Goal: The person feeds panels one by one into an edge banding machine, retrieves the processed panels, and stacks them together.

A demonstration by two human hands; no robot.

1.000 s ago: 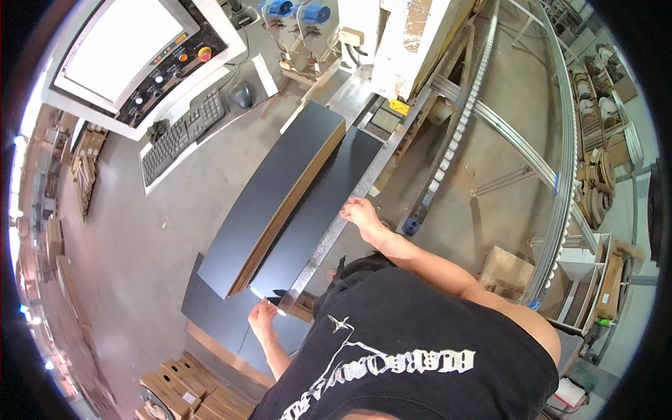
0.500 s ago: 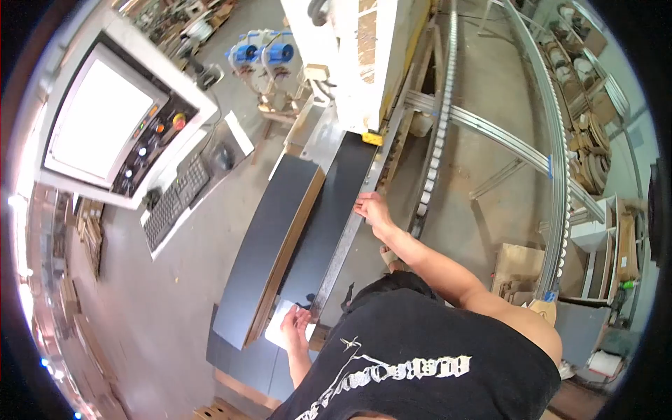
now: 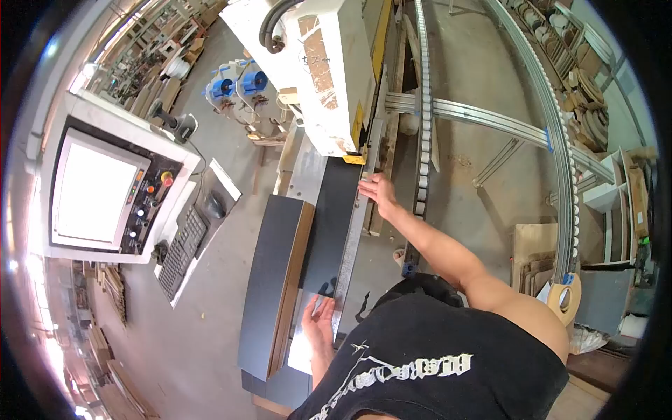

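A long dark panel (image 3: pixel 327 231) lies along the metal edge of the machine bed, its far end under the white machine head (image 3: pixel 329 77). At its near end is my left hand (image 3: pixel 319 322), palm turned up, fingers apart and curled slightly beside the panel's end. My right hand (image 3: pixel 376 190) rests at the metal rail (image 3: pixel 352 255) near the yellow part of the machine, fingertips pressed together at the panel's far right edge. Whether those fingertips hold anything is too small to tell. Left of the panel lies a stack of dark boards (image 3: pixel 269 280) with brown edges.
A control console (image 3: pixel 98 192) with a lit screen stands at the left, with a keyboard (image 3: pixel 183 245) and mouse (image 3: pixel 215 204) on a shelf. Blue motors (image 3: pixel 253 82) stand behind. A roller conveyor frame (image 3: pixel 483 119) runs along the right. A tape roll (image 3: pixel 564 298) hangs near my right shoulder.
The view has shifted and turned. The dark panel's near end lies farther along the bed from me. Both hands remain beside the panel, with my right hand closer to the machine head.
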